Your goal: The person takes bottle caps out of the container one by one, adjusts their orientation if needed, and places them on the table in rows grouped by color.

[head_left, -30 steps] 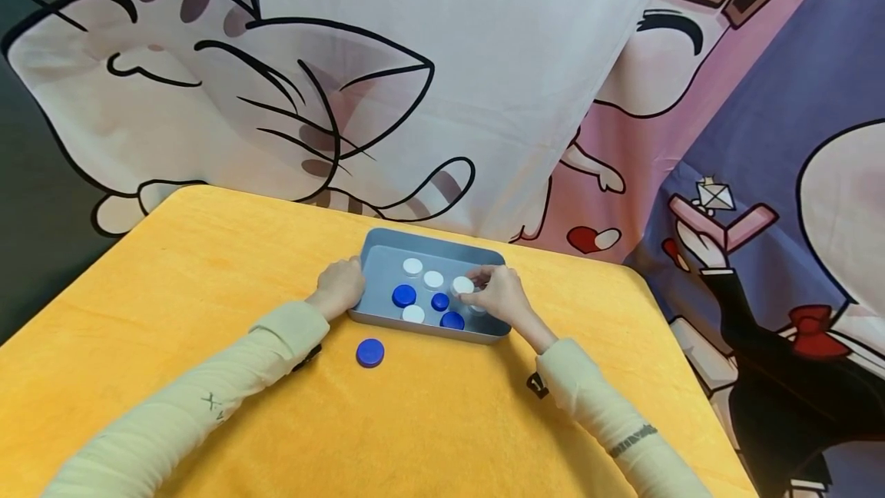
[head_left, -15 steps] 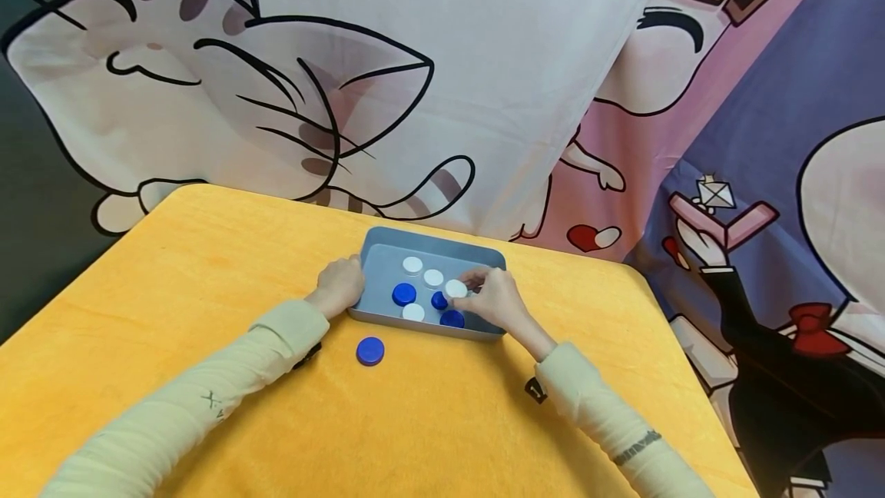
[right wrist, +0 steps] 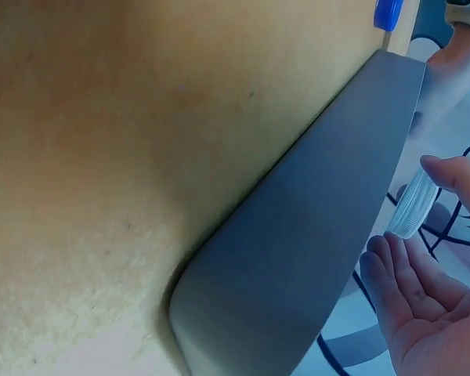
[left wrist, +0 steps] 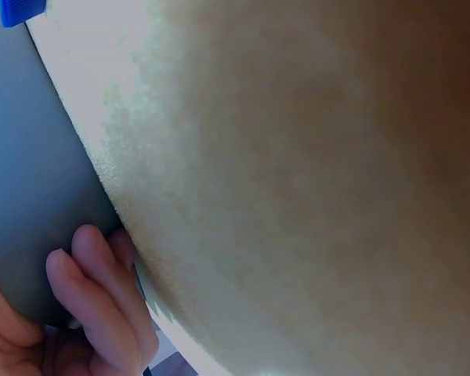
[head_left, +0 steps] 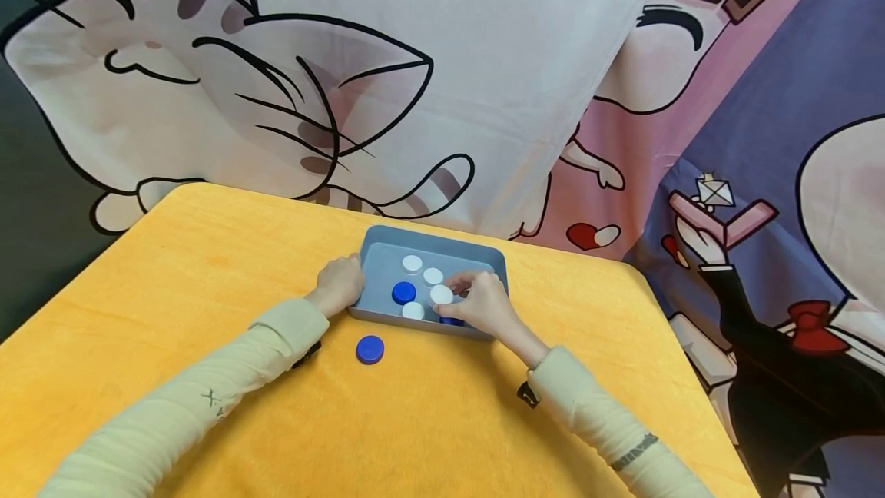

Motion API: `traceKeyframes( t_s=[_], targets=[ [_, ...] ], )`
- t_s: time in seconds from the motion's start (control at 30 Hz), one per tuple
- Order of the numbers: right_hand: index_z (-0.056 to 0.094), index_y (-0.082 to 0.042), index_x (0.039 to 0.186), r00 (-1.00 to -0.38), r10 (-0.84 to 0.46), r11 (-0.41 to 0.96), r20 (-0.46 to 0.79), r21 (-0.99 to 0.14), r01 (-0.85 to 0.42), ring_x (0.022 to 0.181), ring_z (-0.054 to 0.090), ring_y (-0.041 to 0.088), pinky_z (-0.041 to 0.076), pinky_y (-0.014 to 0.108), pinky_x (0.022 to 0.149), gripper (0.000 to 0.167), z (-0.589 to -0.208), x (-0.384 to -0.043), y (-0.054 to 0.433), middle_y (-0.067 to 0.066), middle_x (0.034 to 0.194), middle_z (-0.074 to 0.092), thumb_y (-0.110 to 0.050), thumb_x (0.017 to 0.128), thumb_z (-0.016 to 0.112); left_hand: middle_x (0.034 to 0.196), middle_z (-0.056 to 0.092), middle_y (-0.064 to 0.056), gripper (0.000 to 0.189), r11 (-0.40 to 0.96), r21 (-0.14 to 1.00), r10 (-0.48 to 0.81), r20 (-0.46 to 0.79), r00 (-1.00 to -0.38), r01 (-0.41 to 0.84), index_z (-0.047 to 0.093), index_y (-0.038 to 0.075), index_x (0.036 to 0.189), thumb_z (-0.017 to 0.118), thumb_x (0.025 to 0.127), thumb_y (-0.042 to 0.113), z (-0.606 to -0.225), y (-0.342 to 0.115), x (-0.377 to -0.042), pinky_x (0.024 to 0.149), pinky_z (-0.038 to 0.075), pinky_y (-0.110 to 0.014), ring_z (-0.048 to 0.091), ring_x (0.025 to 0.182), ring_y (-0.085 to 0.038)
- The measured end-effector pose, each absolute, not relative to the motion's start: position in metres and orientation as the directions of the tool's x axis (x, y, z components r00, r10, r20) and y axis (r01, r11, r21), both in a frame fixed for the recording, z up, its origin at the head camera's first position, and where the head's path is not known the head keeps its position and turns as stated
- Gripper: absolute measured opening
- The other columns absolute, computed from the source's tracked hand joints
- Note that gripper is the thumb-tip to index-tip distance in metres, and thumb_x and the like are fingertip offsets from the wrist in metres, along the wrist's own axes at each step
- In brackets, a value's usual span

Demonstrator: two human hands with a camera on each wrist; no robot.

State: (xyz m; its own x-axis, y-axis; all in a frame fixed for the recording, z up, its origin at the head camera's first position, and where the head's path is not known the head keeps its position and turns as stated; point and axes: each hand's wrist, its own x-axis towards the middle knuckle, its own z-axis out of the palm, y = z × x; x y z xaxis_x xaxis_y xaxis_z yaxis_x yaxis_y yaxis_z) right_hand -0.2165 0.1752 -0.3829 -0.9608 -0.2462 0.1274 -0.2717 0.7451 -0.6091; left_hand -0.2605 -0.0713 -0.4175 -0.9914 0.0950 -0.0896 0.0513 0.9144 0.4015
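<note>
A shallow grey-blue tray [head_left: 429, 240] lies on the yellow cloth with several bottle caps inside. My left hand [head_left: 339, 285] grips the tray's left end; in the left wrist view its curled fingers [left wrist: 102, 301] press against the tray wall [left wrist: 31, 157]. Between thumb and fingertips, my right hand [head_left: 484, 304] pinches a white bottle cap [head_left: 441, 295] over the tray's right half. The right wrist view shows that cap's ribbed side [right wrist: 415, 205]. White caps [head_left: 412, 263] and a blue cap [head_left: 404, 293] lie to its left. Another blue cap [head_left: 452, 321] is partly covered by the hand.
A loose blue cap [head_left: 369, 350] lies on the yellow-covered table [head_left: 442, 421] in front of the tray. Behind the table hangs a cartoon-printed curtain [head_left: 470, 83].
My right hand has carried the pinched white cap leftward and slightly nearer me, over the place where a small blue cap showed, which is now hidden. My left hand stays on the tray.
</note>
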Motion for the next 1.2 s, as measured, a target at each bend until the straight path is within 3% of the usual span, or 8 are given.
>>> traceKeyframes(
  t_s=[0.27,0.6,0.77,0.97,1.2],
  targets=[
    [0.074,-0.008,0.091,-0.942,-0.297,0.721,0.158,-0.61,-0.329,0.084,0.068,0.026,0.057,0.036,0.079,0.033,-0.377,-0.205,0.162,0.004,0.087,0.073,-0.024,0.066,0.088,0.097,0.064,-0.028,0.029,0.915,0.4,0.099,-0.086,-0.991,0.057,0.054,-0.011,0.114,0.038,0.1,0.009,-0.418,-0.072,-0.261,0.073,0.055,-0.047,0.066,0.088,-0.039],
    [0.074,-0.011,0.089,-0.924,-0.347,0.721,0.16,-0.585,-0.372,0.077,0.067,0.017,0.051,0.021,0.068,0.031,-0.377,-0.195,0.15,-0.001,0.083,0.073,-0.028,0.066,0.087,0.095,0.064,-0.027,0.027,0.915,0.4,0.093,-0.091,-0.992,0.049,0.054,-0.01,0.112,0.038,0.1,0.009,-0.417,-0.072,-0.261,0.073,0.055,-0.046,0.065,0.088,-0.039],
    [0.074,-0.012,0.09,-0.911,-0.386,0.693,0.146,-0.606,-0.39,0.077,0.063,0.01,0.051,0.021,0.07,0.028,-0.379,-0.19,0.143,-0.003,0.084,0.073,-0.025,0.067,0.086,0.096,0.064,-0.027,0.027,0.917,0.397,0.091,-0.084,-0.992,0.05,0.054,-0.01,0.111,0.038,0.1,0.009,-0.417,-0.072,-0.261,0.073,0.055,-0.046,0.065,0.088,-0.04],
    [0.073,-0.01,0.092,-0.896,-0.423,0.661,0.13,-0.632,-0.404,0.082,0.067,0.016,0.055,0.029,0.077,0.029,-0.38,-0.182,0.134,-0.001,0.086,0.073,-0.021,0.068,0.086,0.097,0.064,-0.027,0.028,0.914,0.402,0.088,-0.09,-0.992,0.045,0.054,-0.01,0.113,0.038,0.1,0.009,-0.417,-0.071,-0.26,0.074,0.055,-0.047,0.065,0.088,-0.039],
    [0.073,-0.012,0.09,-0.888,-0.444,0.676,0.121,-0.605,-0.421,0.079,0.068,0.014,0.053,0.02,0.072,0.03,-0.382,-0.174,0.124,-0.003,0.083,0.073,-0.025,0.067,0.087,0.098,0.064,-0.026,0.029,0.911,0.411,0.098,-0.113,-0.989,0.043,0.053,-0.011,0.115,0.038,0.101,0.01,-0.416,-0.072,-0.261,0.074,0.055,-0.044,0.065,0.086,-0.034]
  ],
)
